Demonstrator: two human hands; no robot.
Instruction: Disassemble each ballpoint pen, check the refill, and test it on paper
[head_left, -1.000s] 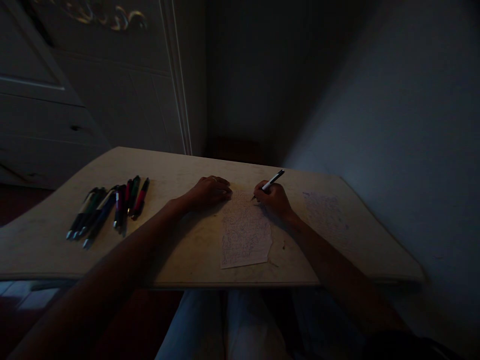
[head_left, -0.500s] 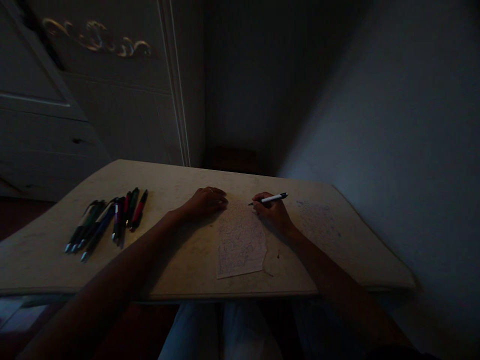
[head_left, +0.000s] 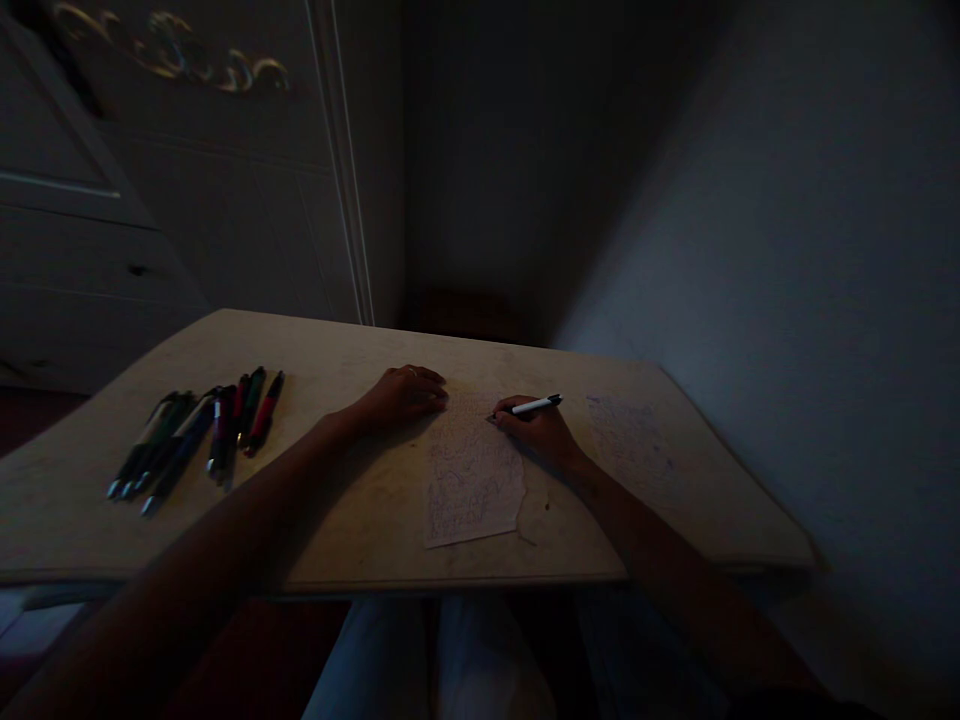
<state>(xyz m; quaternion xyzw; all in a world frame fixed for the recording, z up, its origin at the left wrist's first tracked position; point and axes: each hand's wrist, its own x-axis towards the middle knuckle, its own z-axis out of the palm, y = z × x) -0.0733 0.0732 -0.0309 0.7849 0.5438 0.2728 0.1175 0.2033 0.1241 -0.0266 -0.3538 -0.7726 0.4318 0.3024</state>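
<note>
My right hand (head_left: 538,430) is closed round a white pen (head_left: 536,405) with a dark tip and dark end. The pen slants, its point at the upper right part of a torn-edged sheet of paper (head_left: 474,490) covered in handwriting. Across from it, my left hand (head_left: 409,395) lies flat on the table at the sheet's upper left edge, fingers stretched out and a ring on one of them. It holds nothing. Dim light makes the written words unreadable.
Several pens (head_left: 176,440) lie in a loose bunch on the left of the pale table (head_left: 360,545). Faint writing marks (head_left: 630,440) show at the right. A white cabinet (head_left: 247,220) stands behind on the left; a wall (head_left: 787,250) rises along the right side.
My right hand has brought the pen slightly down and left over the sheet. The whole view has shifted a little; my left hand keeps its place by the paper.
</note>
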